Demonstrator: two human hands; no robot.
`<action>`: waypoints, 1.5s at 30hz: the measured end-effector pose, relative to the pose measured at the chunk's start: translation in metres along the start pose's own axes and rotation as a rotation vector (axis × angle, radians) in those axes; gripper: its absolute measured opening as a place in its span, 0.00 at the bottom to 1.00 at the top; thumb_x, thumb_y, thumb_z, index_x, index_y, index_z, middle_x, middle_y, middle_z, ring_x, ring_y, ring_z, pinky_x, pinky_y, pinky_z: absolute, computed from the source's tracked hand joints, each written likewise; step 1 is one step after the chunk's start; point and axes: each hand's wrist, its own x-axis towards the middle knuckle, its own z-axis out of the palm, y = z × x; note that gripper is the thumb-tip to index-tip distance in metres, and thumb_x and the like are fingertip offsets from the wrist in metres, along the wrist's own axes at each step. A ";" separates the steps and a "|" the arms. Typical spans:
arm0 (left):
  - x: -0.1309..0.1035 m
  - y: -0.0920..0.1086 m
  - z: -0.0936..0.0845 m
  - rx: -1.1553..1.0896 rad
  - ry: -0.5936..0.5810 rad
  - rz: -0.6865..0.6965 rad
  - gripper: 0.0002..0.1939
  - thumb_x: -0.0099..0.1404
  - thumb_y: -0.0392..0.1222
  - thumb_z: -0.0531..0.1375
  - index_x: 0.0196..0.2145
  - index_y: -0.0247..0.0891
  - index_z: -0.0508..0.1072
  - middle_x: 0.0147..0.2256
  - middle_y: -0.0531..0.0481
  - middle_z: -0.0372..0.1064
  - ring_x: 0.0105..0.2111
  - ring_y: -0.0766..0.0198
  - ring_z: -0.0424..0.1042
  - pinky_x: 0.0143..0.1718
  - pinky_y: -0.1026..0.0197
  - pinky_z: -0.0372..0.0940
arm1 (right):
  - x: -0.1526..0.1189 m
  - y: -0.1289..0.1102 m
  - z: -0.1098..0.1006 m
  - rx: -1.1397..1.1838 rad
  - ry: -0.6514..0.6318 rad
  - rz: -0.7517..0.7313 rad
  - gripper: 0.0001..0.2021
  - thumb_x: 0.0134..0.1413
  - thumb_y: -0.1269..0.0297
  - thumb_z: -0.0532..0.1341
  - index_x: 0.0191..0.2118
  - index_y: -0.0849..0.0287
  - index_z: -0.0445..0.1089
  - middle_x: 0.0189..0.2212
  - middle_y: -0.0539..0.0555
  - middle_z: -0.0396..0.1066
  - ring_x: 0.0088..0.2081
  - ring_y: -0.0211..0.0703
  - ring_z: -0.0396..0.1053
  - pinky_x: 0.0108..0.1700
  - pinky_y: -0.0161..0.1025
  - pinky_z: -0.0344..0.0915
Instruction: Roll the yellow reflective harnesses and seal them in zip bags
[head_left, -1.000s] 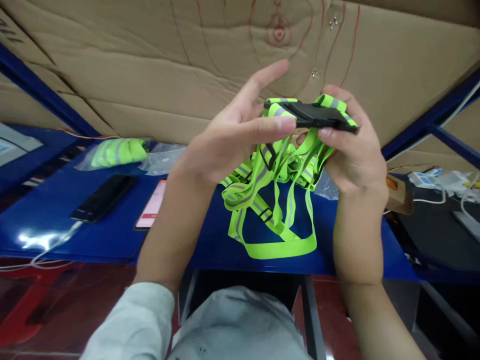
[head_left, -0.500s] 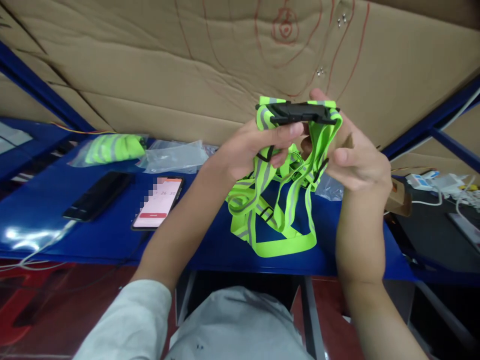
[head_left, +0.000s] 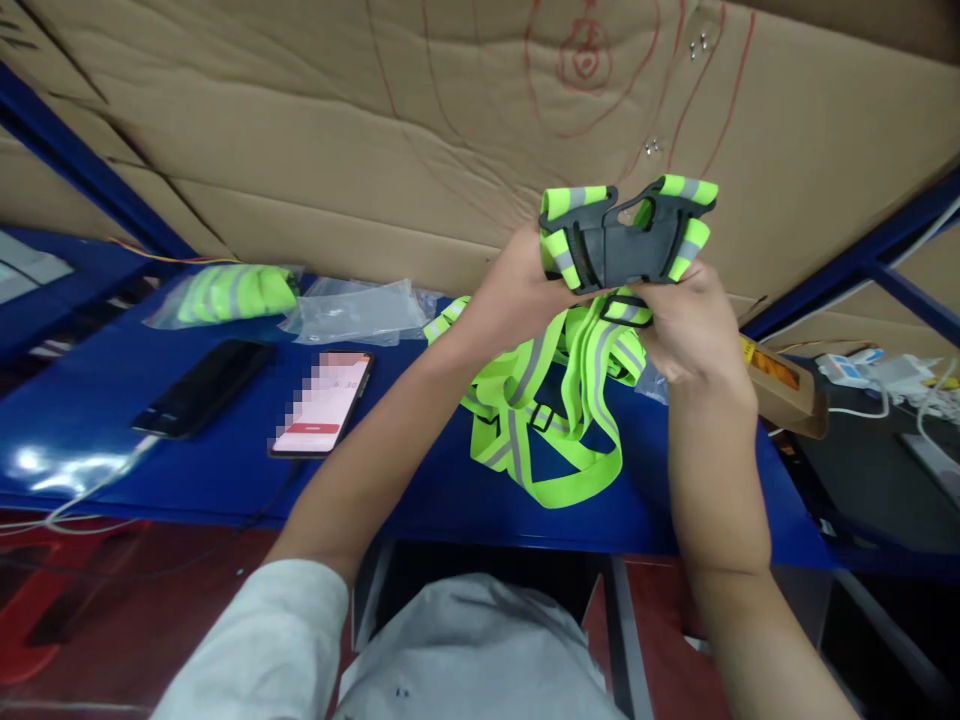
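A neon-green reflective vest [head_left: 581,490] made of grey-striped straps lies in loose loops on the table, its upper straps raised to my hands. Its black side-release buckle [head_left: 626,245] is fastened and faces me, with straps threaded at both ends. Closed around the strap at the buckle's left end is my left hand [head_left: 529,285], its fingers mostly hidden behind. My right hand [head_left: 694,315] grips below the buckle's right end, fingertips partly out of sight. A black strap slider [head_left: 628,309] hangs just under the buckle.
On the blue table [head_left: 217,475], a bagged green vest [head_left: 236,292] and clear plastic bags [head_left: 360,312] lie at the back left. Two phones, one dark [head_left: 202,388] and one lit [head_left: 322,405], lie nearer. A cardboard box [head_left: 784,388] and white adapters [head_left: 892,378] stand right. Cardboard [head_left: 300,130] walls the back.
The buckle has tilted up so its broad face shows, and it has shifted slightly right. My right hand has gone from partly spread fingers to gripping beneath the buckle.
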 end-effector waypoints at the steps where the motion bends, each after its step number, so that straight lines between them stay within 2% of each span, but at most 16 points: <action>1: 0.000 -0.004 0.001 0.020 -0.016 0.014 0.23 0.71 0.50 0.68 0.58 0.37 0.74 0.49 0.42 0.78 0.56 0.49 0.77 0.55 0.44 0.77 | 0.001 0.004 0.002 -0.029 -0.005 -0.022 0.11 0.58 0.50 0.70 0.33 0.50 0.77 0.35 0.52 0.80 0.45 0.53 0.80 0.44 0.51 0.81; 6: -0.004 -0.013 0.003 0.012 -0.060 0.037 0.31 0.69 0.40 0.69 0.66 0.38 0.66 0.57 0.39 0.75 0.60 0.50 0.75 0.58 0.44 0.75 | -0.001 0.011 0.016 -0.029 0.057 -0.003 0.19 0.64 0.40 0.63 0.41 0.51 0.79 0.36 0.52 0.80 0.47 0.50 0.80 0.47 0.49 0.79; 7: -0.004 -0.012 0.003 0.015 -0.066 0.029 0.31 0.69 0.39 0.69 0.66 0.39 0.65 0.58 0.40 0.75 0.60 0.50 0.75 0.58 0.45 0.76 | -0.002 0.008 0.015 -0.037 0.029 0.000 0.21 0.64 0.38 0.62 0.42 0.51 0.79 0.37 0.52 0.80 0.47 0.49 0.80 0.47 0.49 0.79; 9: -0.004 -0.009 0.001 0.015 -0.091 0.001 0.31 0.69 0.40 0.69 0.66 0.41 0.65 0.58 0.43 0.74 0.60 0.50 0.75 0.57 0.45 0.77 | -0.004 0.000 0.005 -0.080 -0.141 0.003 0.26 0.61 0.34 0.63 0.45 0.52 0.79 0.38 0.53 0.80 0.47 0.50 0.79 0.49 0.50 0.78; 11: -0.004 -0.006 -0.003 -0.035 -0.117 -0.032 0.29 0.70 0.40 0.68 0.65 0.42 0.66 0.59 0.44 0.74 0.61 0.51 0.75 0.58 0.45 0.76 | -0.005 -0.009 -0.008 -0.127 -0.364 -0.001 0.33 0.52 0.28 0.66 0.46 0.54 0.78 0.41 0.55 0.81 0.49 0.53 0.79 0.51 0.53 0.77; 13: -0.004 -0.006 -0.005 -0.115 -0.118 -0.058 0.29 0.70 0.39 0.68 0.65 0.40 0.65 0.60 0.43 0.73 0.62 0.52 0.74 0.61 0.45 0.75 | -0.005 -0.016 -0.018 -0.127 -0.428 -0.021 0.37 0.46 0.24 0.67 0.46 0.54 0.78 0.43 0.56 0.81 0.50 0.55 0.78 0.53 0.54 0.77; 15: -0.004 -0.009 -0.006 -0.130 -0.101 -0.070 0.29 0.70 0.39 0.69 0.64 0.40 0.65 0.61 0.43 0.73 0.61 0.52 0.74 0.62 0.45 0.74 | -0.004 -0.020 -0.018 -0.065 -0.291 -0.013 0.33 0.50 0.28 0.68 0.46 0.53 0.79 0.44 0.55 0.81 0.51 0.53 0.78 0.55 0.53 0.76; 18: -0.003 -0.011 -0.003 -0.025 -0.077 -0.042 0.28 0.69 0.43 0.70 0.63 0.41 0.68 0.59 0.44 0.74 0.61 0.51 0.75 0.59 0.45 0.76 | -0.008 -0.026 -0.006 0.032 -0.071 -0.004 0.17 0.58 0.46 0.72 0.44 0.52 0.80 0.45 0.50 0.81 0.51 0.49 0.78 0.59 0.51 0.75; 21: -0.005 -0.004 0.000 -0.063 -0.125 -0.049 0.25 0.70 0.42 0.69 0.61 0.43 0.70 0.57 0.47 0.75 0.60 0.51 0.76 0.58 0.47 0.77 | -0.014 -0.037 0.006 0.032 0.003 -0.102 0.11 0.58 0.55 0.74 0.43 0.51 0.81 0.46 0.49 0.81 0.51 0.48 0.79 0.60 0.50 0.75; 27: -0.016 0.012 0.011 -0.802 -0.370 -0.421 0.13 0.71 0.31 0.64 0.52 0.37 0.76 0.52 0.47 0.80 0.54 0.54 0.80 0.57 0.52 0.77 | -0.007 -0.040 -0.002 0.110 0.151 -0.406 0.11 0.58 0.57 0.75 0.44 0.53 0.83 0.44 0.48 0.82 0.49 0.47 0.80 0.56 0.46 0.76; 30: -0.017 0.012 0.015 -1.043 -0.375 -0.480 0.11 0.70 0.37 0.67 0.49 0.36 0.79 0.51 0.47 0.81 0.55 0.52 0.80 0.58 0.51 0.76 | 0.000 -0.031 -0.013 0.064 0.114 -0.548 0.13 0.58 0.56 0.75 0.47 0.52 0.83 0.45 0.46 0.82 0.49 0.43 0.81 0.57 0.44 0.75; 35: -0.017 0.018 0.017 -1.042 -0.339 -0.439 0.12 0.65 0.37 0.71 0.47 0.40 0.82 0.51 0.52 0.81 0.61 0.54 0.75 0.65 0.55 0.68 | -0.002 -0.031 -0.025 -0.158 -0.020 -0.666 0.15 0.60 0.59 0.74 0.52 0.47 0.82 0.48 0.44 0.81 0.51 0.43 0.81 0.57 0.42 0.75; 37: -0.018 0.024 0.020 -1.029 -0.363 -0.436 0.15 0.63 0.36 0.73 0.47 0.41 0.82 0.49 0.52 0.82 0.58 0.54 0.78 0.63 0.55 0.70 | -0.003 -0.034 -0.025 -0.151 0.005 -0.666 0.17 0.59 0.55 0.74 0.53 0.48 0.82 0.48 0.45 0.81 0.52 0.45 0.81 0.58 0.45 0.75; 39: -0.020 0.029 0.024 -1.036 -0.382 -0.472 0.12 0.62 0.35 0.72 0.44 0.38 0.82 0.44 0.50 0.82 0.49 0.56 0.81 0.58 0.55 0.73 | -0.002 -0.035 -0.025 -0.138 0.028 -0.661 0.19 0.58 0.52 0.74 0.54 0.48 0.81 0.49 0.46 0.81 0.52 0.47 0.80 0.58 0.47 0.75; 42: -0.020 0.032 0.024 -1.106 -0.392 -0.595 0.03 0.65 0.35 0.68 0.38 0.34 0.81 0.36 0.47 0.81 0.38 0.58 0.82 0.51 0.53 0.77 | -0.002 -0.038 -0.029 -0.211 -0.022 -0.681 0.19 0.59 0.58 0.74 0.56 0.47 0.81 0.51 0.47 0.81 0.54 0.47 0.79 0.61 0.49 0.73; 45: -0.016 0.029 0.016 -1.150 -0.483 -0.599 0.10 0.62 0.41 0.71 0.40 0.36 0.80 0.38 0.46 0.81 0.40 0.54 0.82 0.49 0.52 0.78 | -0.006 -0.047 -0.038 -0.296 -0.093 -0.718 0.19 0.58 0.66 0.75 0.55 0.46 0.82 0.54 0.50 0.81 0.58 0.50 0.77 0.63 0.51 0.71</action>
